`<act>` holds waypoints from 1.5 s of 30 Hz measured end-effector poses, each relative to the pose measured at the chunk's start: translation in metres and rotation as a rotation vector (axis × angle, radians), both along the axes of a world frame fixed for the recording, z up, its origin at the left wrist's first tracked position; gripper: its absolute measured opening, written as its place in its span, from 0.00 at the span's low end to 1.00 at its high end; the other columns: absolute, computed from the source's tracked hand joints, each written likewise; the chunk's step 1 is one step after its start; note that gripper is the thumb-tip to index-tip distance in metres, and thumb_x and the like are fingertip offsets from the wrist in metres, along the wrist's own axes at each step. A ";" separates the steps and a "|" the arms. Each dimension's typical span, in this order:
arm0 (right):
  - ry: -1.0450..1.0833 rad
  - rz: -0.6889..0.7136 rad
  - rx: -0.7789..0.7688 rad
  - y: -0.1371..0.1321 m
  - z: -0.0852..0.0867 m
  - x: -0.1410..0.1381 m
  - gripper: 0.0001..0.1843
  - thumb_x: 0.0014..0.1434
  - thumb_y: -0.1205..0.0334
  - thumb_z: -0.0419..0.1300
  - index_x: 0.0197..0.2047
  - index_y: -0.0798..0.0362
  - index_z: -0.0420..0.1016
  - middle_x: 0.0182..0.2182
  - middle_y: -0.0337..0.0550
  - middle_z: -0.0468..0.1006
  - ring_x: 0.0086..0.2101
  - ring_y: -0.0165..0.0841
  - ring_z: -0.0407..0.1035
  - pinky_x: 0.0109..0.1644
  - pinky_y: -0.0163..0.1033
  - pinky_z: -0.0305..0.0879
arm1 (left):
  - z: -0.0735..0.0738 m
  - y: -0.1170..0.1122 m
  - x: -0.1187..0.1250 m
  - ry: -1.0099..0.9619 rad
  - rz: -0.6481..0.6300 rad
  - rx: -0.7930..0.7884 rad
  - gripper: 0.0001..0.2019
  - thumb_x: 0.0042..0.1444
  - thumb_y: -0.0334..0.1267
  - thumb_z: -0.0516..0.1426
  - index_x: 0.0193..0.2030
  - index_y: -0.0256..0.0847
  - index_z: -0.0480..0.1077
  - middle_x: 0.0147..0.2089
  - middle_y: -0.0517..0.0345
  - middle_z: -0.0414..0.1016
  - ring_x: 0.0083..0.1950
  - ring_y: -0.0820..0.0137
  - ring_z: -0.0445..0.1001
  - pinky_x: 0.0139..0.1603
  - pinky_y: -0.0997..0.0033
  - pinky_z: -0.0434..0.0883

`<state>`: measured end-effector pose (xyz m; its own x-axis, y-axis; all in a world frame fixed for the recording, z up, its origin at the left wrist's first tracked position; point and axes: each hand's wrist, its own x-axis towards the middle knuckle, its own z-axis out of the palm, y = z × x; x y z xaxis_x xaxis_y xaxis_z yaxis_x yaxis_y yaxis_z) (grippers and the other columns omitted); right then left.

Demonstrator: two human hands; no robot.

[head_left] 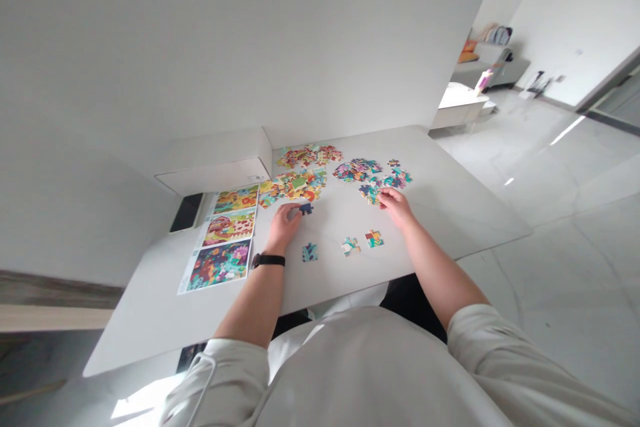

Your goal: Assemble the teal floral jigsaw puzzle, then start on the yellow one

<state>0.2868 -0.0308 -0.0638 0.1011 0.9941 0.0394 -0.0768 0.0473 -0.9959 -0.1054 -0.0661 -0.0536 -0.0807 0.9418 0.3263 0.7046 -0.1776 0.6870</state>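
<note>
My left hand (285, 223), with a black watch on the wrist, pinches a dark blue puzzle piece (306, 209) just above the table. My right hand (396, 205) has its fingers closed at the edge of a small heap of teal puzzle pieces (369, 194). They appear to grip a puzzle piece there, mostly hidden by the fingertips. Between my forearms, three pieces lie apart from each other: a teal leaf-patterned piece (310, 252), a white and teal piece (351, 246) and a red, yellow and teal piece (374, 239).
Yellow-orange pieces (296, 185), red-green pieces (310, 155) and purple-blue pieces (357, 170) lie in heaps toward the wall. A picture sheet (223, 240) lies left of my left hand, beside a dark phone-like slab (187, 212) and a white box (215, 175).
</note>
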 end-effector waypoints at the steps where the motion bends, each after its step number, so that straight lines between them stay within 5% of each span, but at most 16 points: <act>1: -0.004 0.003 0.005 0.000 0.000 0.000 0.34 0.42 0.33 0.76 0.43 0.49 0.79 0.33 0.37 0.76 0.33 0.34 0.71 0.36 0.40 0.72 | 0.004 -0.001 0.002 -0.011 0.017 0.011 0.12 0.62 0.39 0.60 0.50 0.42 0.80 0.55 0.46 0.83 0.61 0.54 0.81 0.69 0.49 0.75; 4: -0.003 0.013 0.009 -0.001 0.000 -0.001 0.33 0.42 0.34 0.76 0.43 0.49 0.79 0.33 0.39 0.77 0.34 0.34 0.72 0.36 0.39 0.72 | 0.021 -0.007 0.016 0.006 -0.016 0.077 0.12 0.64 0.38 0.61 0.53 0.43 0.79 0.57 0.47 0.82 0.62 0.56 0.80 0.68 0.51 0.76; 9: -0.003 -0.015 0.008 -0.001 0.002 -0.002 0.32 0.44 0.35 0.75 0.43 0.48 0.80 0.33 0.38 0.77 0.33 0.35 0.72 0.35 0.39 0.72 | 0.045 -0.038 0.080 0.110 -0.327 0.162 0.14 0.67 0.38 0.62 0.59 0.46 0.76 0.59 0.49 0.81 0.62 0.58 0.80 0.66 0.53 0.77; 12: -0.005 -0.046 0.024 -0.001 0.002 -0.002 0.31 0.45 0.35 0.74 0.45 0.47 0.80 0.30 0.35 0.75 0.31 0.34 0.71 0.33 0.39 0.72 | 0.043 -0.062 0.130 0.197 -0.492 0.175 0.15 0.67 0.37 0.65 0.58 0.46 0.75 0.59 0.49 0.81 0.61 0.57 0.79 0.66 0.52 0.76; 17: -0.026 -0.082 0.051 -0.001 0.002 0.000 0.30 0.47 0.36 0.74 0.45 0.46 0.77 0.31 0.34 0.74 0.28 0.31 0.69 0.32 0.37 0.71 | 0.023 -0.089 0.180 0.348 -0.460 0.096 0.12 0.65 0.39 0.67 0.54 0.46 0.76 0.54 0.49 0.82 0.58 0.54 0.79 0.63 0.50 0.74; 27: -0.109 -0.040 0.039 -0.007 0.014 0.005 0.31 0.46 0.35 0.74 0.44 0.46 0.76 0.35 0.37 0.76 0.31 0.31 0.70 0.35 0.37 0.74 | 0.013 -0.094 0.178 0.404 -0.483 0.081 0.11 0.67 0.39 0.64 0.54 0.47 0.81 0.56 0.48 0.84 0.58 0.54 0.79 0.70 0.45 0.68; 36: -0.257 0.174 -0.115 -0.046 0.030 0.047 0.22 0.47 0.52 0.80 0.42 0.50 0.82 0.35 0.41 0.80 0.32 0.32 0.75 0.29 0.32 0.71 | 0.010 -0.091 0.181 0.388 -0.480 0.043 0.07 0.69 0.40 0.64 0.51 0.48 0.83 0.53 0.50 0.85 0.56 0.55 0.79 0.69 0.46 0.67; 45: -0.376 0.305 -0.202 -0.074 0.019 0.059 0.15 0.49 0.60 0.80 0.39 0.50 0.84 0.29 0.38 0.81 0.25 0.30 0.72 0.26 0.33 0.71 | 0.009 -0.089 0.186 0.396 -0.477 0.061 0.06 0.69 0.40 0.64 0.49 0.46 0.82 0.52 0.50 0.85 0.55 0.54 0.79 0.65 0.47 0.69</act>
